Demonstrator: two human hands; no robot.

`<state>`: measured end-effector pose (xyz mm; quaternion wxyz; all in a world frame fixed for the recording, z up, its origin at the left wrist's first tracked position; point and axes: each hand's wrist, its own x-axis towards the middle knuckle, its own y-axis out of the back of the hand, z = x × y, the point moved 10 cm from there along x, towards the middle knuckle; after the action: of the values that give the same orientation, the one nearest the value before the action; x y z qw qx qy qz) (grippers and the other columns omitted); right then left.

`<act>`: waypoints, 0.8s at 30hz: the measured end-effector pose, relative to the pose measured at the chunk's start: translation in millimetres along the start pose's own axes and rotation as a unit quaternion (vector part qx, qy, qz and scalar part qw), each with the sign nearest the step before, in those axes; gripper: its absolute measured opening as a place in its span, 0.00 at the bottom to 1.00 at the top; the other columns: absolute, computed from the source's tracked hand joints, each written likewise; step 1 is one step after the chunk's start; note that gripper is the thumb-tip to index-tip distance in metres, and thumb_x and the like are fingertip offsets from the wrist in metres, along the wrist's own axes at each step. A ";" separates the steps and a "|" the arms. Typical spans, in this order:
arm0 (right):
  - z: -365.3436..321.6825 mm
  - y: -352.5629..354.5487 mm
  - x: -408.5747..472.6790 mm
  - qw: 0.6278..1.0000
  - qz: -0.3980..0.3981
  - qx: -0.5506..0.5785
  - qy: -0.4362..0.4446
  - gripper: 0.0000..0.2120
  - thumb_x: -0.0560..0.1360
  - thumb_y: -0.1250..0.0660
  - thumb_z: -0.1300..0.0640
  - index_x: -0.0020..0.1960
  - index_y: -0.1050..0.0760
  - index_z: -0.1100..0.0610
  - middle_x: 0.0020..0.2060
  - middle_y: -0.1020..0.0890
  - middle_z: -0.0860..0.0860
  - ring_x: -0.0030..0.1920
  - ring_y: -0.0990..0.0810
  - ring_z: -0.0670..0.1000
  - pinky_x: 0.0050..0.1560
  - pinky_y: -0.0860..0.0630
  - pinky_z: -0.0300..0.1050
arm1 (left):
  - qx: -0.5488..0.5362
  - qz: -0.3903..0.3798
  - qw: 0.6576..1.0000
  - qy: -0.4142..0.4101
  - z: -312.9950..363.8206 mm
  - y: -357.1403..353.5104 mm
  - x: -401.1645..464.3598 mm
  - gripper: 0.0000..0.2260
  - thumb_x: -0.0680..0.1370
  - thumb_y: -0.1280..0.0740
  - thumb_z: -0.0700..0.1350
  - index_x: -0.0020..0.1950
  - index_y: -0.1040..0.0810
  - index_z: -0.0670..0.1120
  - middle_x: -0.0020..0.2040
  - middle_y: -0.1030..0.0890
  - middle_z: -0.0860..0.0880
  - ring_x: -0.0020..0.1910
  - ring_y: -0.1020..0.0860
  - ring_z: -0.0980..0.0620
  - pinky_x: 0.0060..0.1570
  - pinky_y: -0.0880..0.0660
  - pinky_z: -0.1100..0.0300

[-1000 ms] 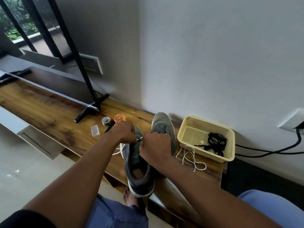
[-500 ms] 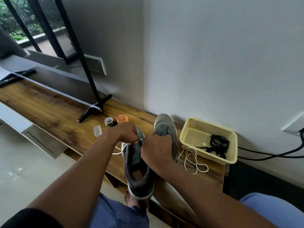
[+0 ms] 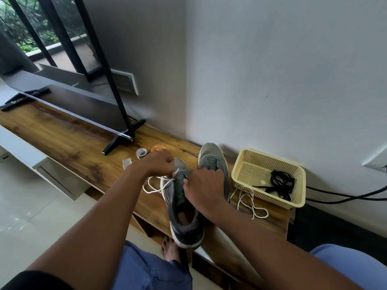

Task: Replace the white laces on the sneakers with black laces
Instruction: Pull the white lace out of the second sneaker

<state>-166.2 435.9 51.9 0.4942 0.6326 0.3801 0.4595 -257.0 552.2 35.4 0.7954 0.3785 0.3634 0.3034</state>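
— Grey, both of them. The near sneaker sits across the front edge of the wooden cabinet top, heel hanging off over the floor, toe pointing at the wall.

— And the other one?

— The far sneaker is just beside it, further back toward the wall, with no lace in it that I can see.

— What are the hands doing?

— The left hand is curled into a fist over the toe end, pinching the white lace, which trails in loops down the left side of the near sneaker onto the wood. The right hand has its fingers bent down onto the tongue and eyelets; whether it actually holds anything there I cannot tell.

— Where are the black ones?

— The black laces lie bundled in the yellow basket, at the right end of the top by the wall. A loose white lace is curled on the wood in front of the basket, between it and the front edge.

— Anything else up there?

— A small roll of tape and an orange lid behind the left hand, beside the foot of the television
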 end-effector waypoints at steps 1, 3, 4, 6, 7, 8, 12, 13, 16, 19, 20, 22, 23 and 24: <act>0.4 1.1 -0.1 1.000 0.005 0.008 0.000 0.14 0.78 0.32 0.45 0.37 0.29 0.50 0.28 0.31 0.47 0.33 0.26 0.53 0.45 0.34 0.52 | 0.001 0.032 0.999 0.014 -5.6 8.2 -0.4 0.03 0.74 0.30 0.41 0.41 0.20 0.42 0.47 0.16 0.42 0.49 0.18 0.41 0.42 0.25 0.55; -1.4 4.3 -0.6 1.000 0.022 0.013 0.008 0.11 0.77 0.30 0.44 0.45 0.21 0.51 0.38 0.20 0.50 0.41 0.21 0.55 0.48 0.30 0.53 | 0.026 0.087 0.993 0.072 -21.3 24.2 -4.9 0.06 0.73 0.29 0.49 0.41 0.24 0.48 0.47 0.19 0.44 0.49 0.20 0.42 0.44 0.24 0.55; -3.8 5.8 -0.5 0.999 0.032 0.012 0.019 0.10 0.76 0.29 0.45 0.49 0.20 0.52 0.42 0.19 0.51 0.45 0.20 0.56 0.50 0.28 0.55 | 0.044 0.100 0.988 0.106 -29.6 28.4 -7.8 0.09 0.71 0.29 0.54 0.44 0.22 0.49 0.48 0.19 0.44 0.51 0.20 0.42 0.49 0.21 0.52; -10.8 7.4 0.2 0.998 0.044 0.013 0.045 0.08 0.74 0.27 0.47 0.49 0.19 0.51 0.45 0.20 0.51 0.50 0.22 0.56 0.53 0.29 0.56 | 0.062 0.102 0.979 0.165 -40.3 30.7 -14.8 0.22 0.65 0.30 0.62 0.50 0.20 0.48 0.51 0.18 0.45 0.54 0.19 0.41 0.57 0.20 0.47; -14.2 7.4 1.1 0.997 0.044 0.014 0.056 0.07 0.74 0.27 0.48 0.48 0.19 0.50 0.46 0.20 0.50 0.51 0.24 0.56 0.54 0.31 0.56 | 0.068 0.102 0.976 0.177 -41.4 30.5 -17.0 0.24 0.64 0.31 0.64 0.50 0.21 0.48 0.52 0.19 0.46 0.55 0.19 0.42 0.58 0.20 0.47; -17.2 6.7 2.7 0.997 0.040 0.015 0.061 0.05 0.74 0.27 0.49 0.46 0.19 0.49 0.46 0.20 0.50 0.52 0.24 0.56 0.54 0.32 0.57 | 0.076 0.100 0.976 0.177 -41.2 29.2 -17.8 0.23 0.65 0.30 0.65 0.49 0.22 0.49 0.52 0.19 0.47 0.55 0.19 0.42 0.59 0.21 0.47; -27.7 1.5 10.0 0.997 0.017 0.030 0.067 0.02 0.73 0.27 0.51 0.45 0.18 0.49 0.46 0.19 0.50 0.55 0.25 0.57 0.56 0.33 0.60 | -0.004 -0.025 0.990 0.142 -40.5 3.4 -12.2 0.14 0.75 0.23 0.50 0.54 0.17 0.41 0.48 0.14 0.44 0.44 0.14 0.45 0.46 0.15 0.50; -30.6 0.1 12.0 0.997 0.011 0.035 0.068 0.02 0.73 0.28 0.51 0.44 0.19 0.48 0.46 0.19 0.50 0.55 0.26 0.57 0.57 0.34 0.61 | -0.030 -0.090 0.987 0.133 -37.8 -9.8 -15.7 0.12 0.77 0.24 0.46 0.55 0.16 0.41 0.46 0.13 0.43 0.42 0.13 0.46 0.41 0.16 0.53; -35.4 -5.1 17.7 0.997 -0.009 0.038 0.065 0.04 0.73 0.28 0.48 0.42 0.21 0.47 0.46 0.19 0.50 0.56 0.27 0.58 0.56 0.35 0.60 | -0.041 -0.230 0.965 0.116 -31.4 -39.2 -31.1 0.09 0.79 0.26 0.45 0.57 0.15 0.42 0.47 0.11 0.46 0.45 0.12 0.49 0.42 0.16 0.56; -37.8 -10.5 25.1 0.997 -0.033 0.029 0.067 0.06 0.72 0.27 0.46 0.43 0.20 0.48 0.47 0.19 0.48 0.58 0.27 0.58 0.57 0.37 0.59 | -0.046 -0.275 0.955 0.105 -30.3 -47.5 -33.7 0.10 0.80 0.28 0.46 0.58 0.15 0.43 0.49 0.11 0.46 0.49 0.12 0.48 0.45 0.16 0.55; -38.4 -12.4 26.6 0.996 -0.044 0.028 0.070 0.08 0.70 0.25 0.45 0.43 0.20 0.48 0.46 0.18 0.48 0.59 0.27 0.58 0.57 0.37 0.58 | -0.052 -0.296 0.948 0.105 -29.9 -51.3 -34.6 0.12 0.80 0.28 0.49 0.59 0.15 0.42 0.50 0.11 0.45 0.50 0.12 0.47 0.46 0.16 0.54; -39.6 -13.9 27.3 0.995 -0.051 0.029 0.079 0.09 0.68 0.23 0.45 0.43 0.19 0.48 0.46 0.18 0.47 0.59 0.26 0.57 0.58 0.37 0.58 | -0.054 -0.332 0.936 0.108 -28.8 -60.6 -37.2 0.17 0.78 0.26 0.54 0.59 0.15 0.42 0.51 0.11 0.44 0.50 0.12 0.47 0.49 0.16 0.52; -39.8 -13.9 27.1 0.995 -0.048 0.034 0.082 0.07 0.70 0.25 0.47 0.44 0.20 0.48 0.46 0.18 0.47 0.59 0.26 0.57 0.58 0.37 0.59 | -0.045 -0.339 0.933 0.111 -29.0 -65.2 -37.5 0.19 0.78 0.25 0.56 0.58 0.15 0.41 0.51 0.11 0.44 0.50 0.12 0.47 0.50 0.16 0.51; -39.2 -13.9 26.8 0.995 -0.042 0.042 0.084 0.04 0.73 0.28 0.48 0.44 0.20 0.48 0.46 0.18 0.47 0.59 0.26 0.57 0.59 0.38 0.59 | -0.036 -0.340 0.933 0.114 -29.3 -69.4 -36.2 0.20 0.77 0.25 0.56 0.58 0.15 0.41 0.50 0.11 0.44 0.49 0.12 0.47 0.50 0.15 0.52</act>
<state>-196.3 474.9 47.3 0.4524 0.5955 0.4657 0.4730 -286.3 499.2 -22.3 0.8171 0.1666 0.5476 0.0688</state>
